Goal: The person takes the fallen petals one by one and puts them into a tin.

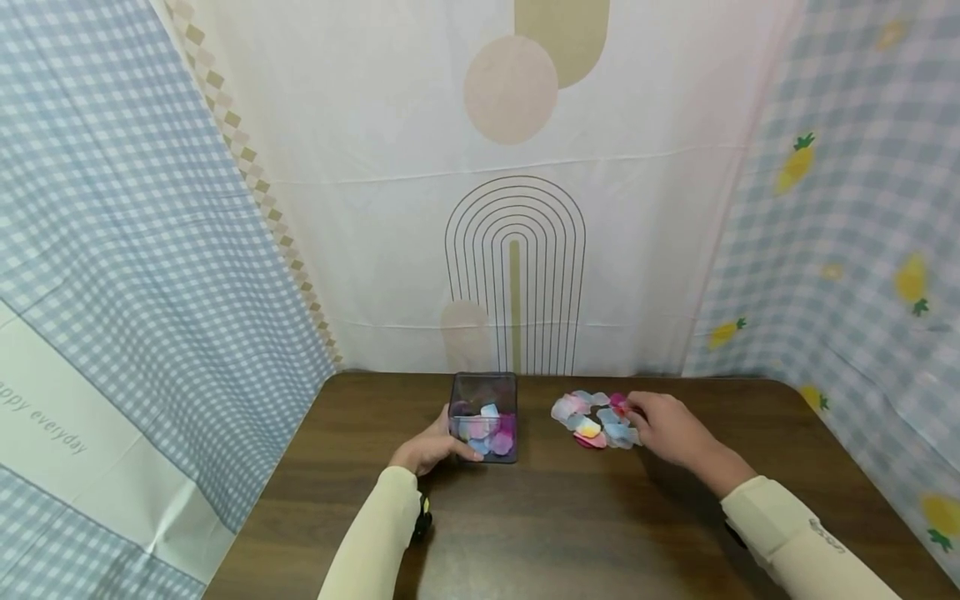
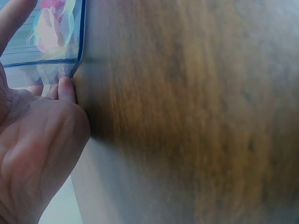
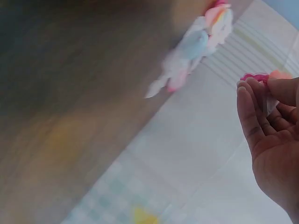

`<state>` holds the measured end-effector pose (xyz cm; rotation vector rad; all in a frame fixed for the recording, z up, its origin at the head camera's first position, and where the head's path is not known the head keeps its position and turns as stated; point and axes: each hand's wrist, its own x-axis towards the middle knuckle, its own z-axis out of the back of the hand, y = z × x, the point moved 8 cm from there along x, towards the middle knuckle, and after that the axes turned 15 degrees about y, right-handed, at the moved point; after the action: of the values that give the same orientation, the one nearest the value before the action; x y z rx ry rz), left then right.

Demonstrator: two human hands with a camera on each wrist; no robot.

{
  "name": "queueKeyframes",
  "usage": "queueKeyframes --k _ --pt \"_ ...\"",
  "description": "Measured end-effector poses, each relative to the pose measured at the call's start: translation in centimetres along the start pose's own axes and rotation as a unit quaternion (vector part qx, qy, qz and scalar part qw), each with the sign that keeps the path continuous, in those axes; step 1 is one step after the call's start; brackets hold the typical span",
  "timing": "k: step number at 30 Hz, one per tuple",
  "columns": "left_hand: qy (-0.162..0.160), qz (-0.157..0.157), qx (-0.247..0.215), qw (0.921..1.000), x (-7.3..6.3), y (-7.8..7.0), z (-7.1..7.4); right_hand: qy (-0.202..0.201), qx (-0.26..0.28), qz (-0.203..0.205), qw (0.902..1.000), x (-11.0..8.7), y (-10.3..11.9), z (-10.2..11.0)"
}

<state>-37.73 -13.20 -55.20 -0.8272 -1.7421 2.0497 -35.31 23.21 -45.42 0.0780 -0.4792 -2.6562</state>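
Note:
My left hand grips a clear plastic box by its near left side, thumb across the front and fingers round the wall. Inside the box lie fabric flower petals in pink, purple, white and blue. To the right, a loose pile of petals in blue, white, pink and red spreads over the table. My right hand is at the pile's right edge. In the right wrist view it pinches a few petals, bright pink and peach, between thumb and fingertips.
The brown wooden table ends at the back against a hanging white cloth. Blue checked curtains hang at the left, and a checked curtain with pineapples hangs at the right.

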Motion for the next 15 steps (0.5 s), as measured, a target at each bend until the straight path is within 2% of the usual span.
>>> queueKeyframes --k 7,15 --pt "-0.011 0.012 -0.002 0.9999 -0.3 0.2 0.3 -0.012 0.033 0.036 0.9987 1.2 3.3 0.2" --pt "-0.005 0.005 -0.002 1.0 -0.1 -0.1 -0.1 -0.031 0.053 0.087 0.9943 3.2 7.9 -0.1"
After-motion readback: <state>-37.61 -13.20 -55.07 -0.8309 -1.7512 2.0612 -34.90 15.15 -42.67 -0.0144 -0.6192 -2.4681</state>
